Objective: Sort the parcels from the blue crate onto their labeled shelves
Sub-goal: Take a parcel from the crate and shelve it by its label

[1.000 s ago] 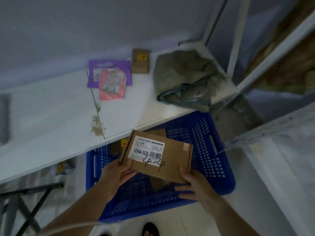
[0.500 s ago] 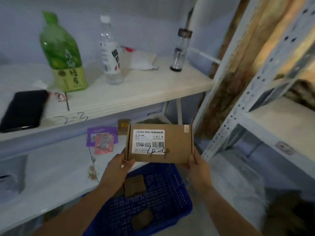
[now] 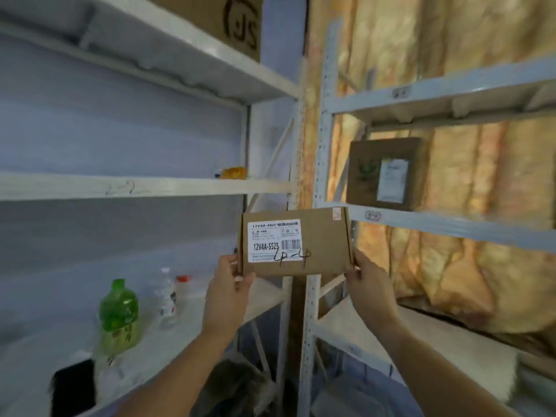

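I hold a flat brown cardboard parcel [image 3: 319,242] up in front of me, label facing me, with "4-4" handwritten over its white sticker. My left hand [image 3: 230,284] grips its lower left edge and my right hand [image 3: 365,281] grips its lower right corner. Behind it stand two shelf units: a white one on the left with a shelf edge marked "2-2" [image 3: 126,187], and a grey one on the right with small label tags [image 3: 373,215] on its shelf edges. The blue crate is out of view.
A brown box with a white label [image 3: 385,173] stands on the right unit's middle shelf. A green bottle [image 3: 118,316], a clear water bottle [image 3: 165,299] and a black phone [image 3: 73,386] lie on the lower left shelf. A large cardboard box [image 3: 234,22] sits on top left. Perforated uprights [image 3: 319,164] separate the units.
My view has swung upward from the crate and lower shelves to the middle shelves. Both hands have raised the parcel with it, still holding it by its sides.
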